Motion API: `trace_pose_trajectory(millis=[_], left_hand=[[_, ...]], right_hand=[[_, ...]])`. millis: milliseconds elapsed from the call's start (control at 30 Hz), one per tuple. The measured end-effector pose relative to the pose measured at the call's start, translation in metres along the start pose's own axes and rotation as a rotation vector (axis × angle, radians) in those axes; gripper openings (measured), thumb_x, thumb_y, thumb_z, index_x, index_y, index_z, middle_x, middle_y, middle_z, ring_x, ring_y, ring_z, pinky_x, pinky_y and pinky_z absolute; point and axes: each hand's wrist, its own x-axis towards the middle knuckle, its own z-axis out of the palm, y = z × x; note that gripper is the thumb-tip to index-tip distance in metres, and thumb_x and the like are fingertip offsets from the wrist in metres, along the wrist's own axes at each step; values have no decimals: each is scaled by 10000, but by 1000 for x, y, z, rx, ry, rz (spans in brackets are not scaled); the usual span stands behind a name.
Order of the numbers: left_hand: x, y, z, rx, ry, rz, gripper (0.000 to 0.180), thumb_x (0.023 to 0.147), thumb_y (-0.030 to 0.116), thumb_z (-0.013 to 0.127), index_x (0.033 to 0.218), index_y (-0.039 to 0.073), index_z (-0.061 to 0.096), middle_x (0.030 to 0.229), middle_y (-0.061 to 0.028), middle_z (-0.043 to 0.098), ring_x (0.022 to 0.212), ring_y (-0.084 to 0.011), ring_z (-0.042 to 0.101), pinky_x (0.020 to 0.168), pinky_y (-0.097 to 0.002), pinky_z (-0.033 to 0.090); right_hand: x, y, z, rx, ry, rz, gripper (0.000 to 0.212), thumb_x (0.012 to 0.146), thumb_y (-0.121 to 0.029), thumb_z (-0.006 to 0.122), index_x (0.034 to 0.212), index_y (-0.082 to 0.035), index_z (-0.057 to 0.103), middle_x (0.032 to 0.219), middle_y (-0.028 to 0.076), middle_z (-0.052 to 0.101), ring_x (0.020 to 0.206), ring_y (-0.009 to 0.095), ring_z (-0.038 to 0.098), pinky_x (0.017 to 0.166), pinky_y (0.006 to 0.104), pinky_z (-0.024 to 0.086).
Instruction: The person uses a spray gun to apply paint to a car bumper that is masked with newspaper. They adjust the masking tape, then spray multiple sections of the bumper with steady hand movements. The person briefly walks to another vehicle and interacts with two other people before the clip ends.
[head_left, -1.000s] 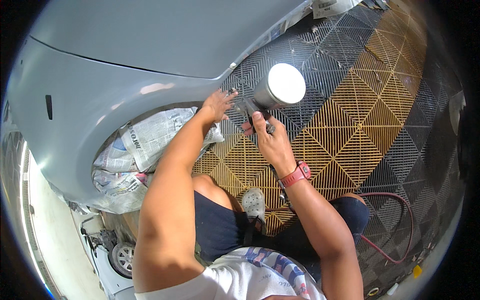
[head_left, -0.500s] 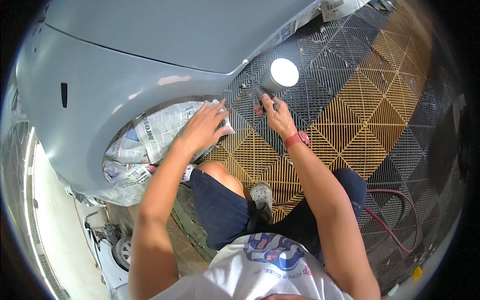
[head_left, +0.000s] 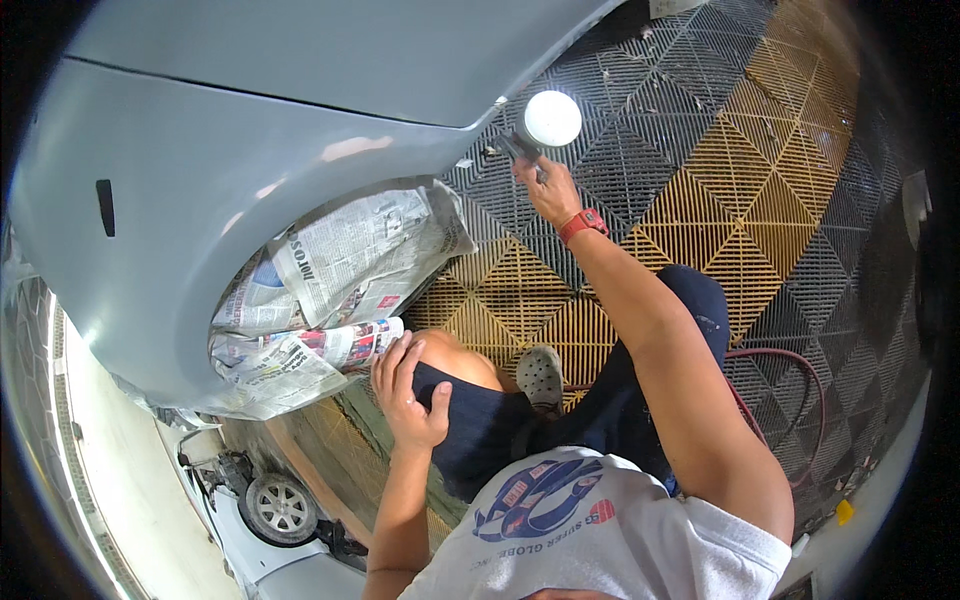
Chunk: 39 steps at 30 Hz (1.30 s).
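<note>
My right hand (head_left: 548,192), with a red watch on its wrist, is closed round the handle of a spray gun. Atop this spray gun (head_left: 551,119) sits a round cup with a bright white lid, and its nozzle side points toward the car body. Grey and smooth, the car's fender and door (head_left: 270,120) fill the upper left. My left hand (head_left: 408,393) rests on my bent knee, fingers spread, holding nothing. Beyond it, newspaper sheets (head_left: 350,245) cover the wheel arch. How my right fingers sit on the trigger is hard to see.
Black and yellow slatted tiles (head_left: 700,220) make up the floor. A dark red hose (head_left: 822,420) curves over it at right. At lower left stands another car with a silver wheel (head_left: 282,508). A small yellow object (head_left: 845,512) lies at the right edge.
My left hand has drawn back from above the newspaper onto my knee. My right hand has carried the spray gun slightly forward and left, nearer the grey panel's edge.
</note>
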Motion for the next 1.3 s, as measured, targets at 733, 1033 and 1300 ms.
trace_pose_trajectory(millis=[733,1033,1300], left_hand=[[13,1,8,-36,-4,38,543,956,427,695,1364,68,680,1446,-152,647,1352,-359,585,1206,-571,322],[22,14,13,-18,0,69,510,966,381,698,1368,67,679,1443,-140,653,1350,-364,588,1219,-559,319],[38,17,24,-51,21,35,536,961,411,716,1364,60,675,1412,-149,656,1331,-371,596,1205,-567,354]], right_hand=[[0,-25,-14,-51,7,-12,433,1062,-338,569,1065,63,733,889,260,767,811,422,747,757,460,574],[-27,-69,-14,-7,-155,58,518,1086,-427,545,1122,58,722,914,247,778,853,384,763,804,446,574],[-67,-200,-41,254,-386,191,593,1138,-506,484,1240,43,680,913,92,767,610,65,605,460,216,407]])
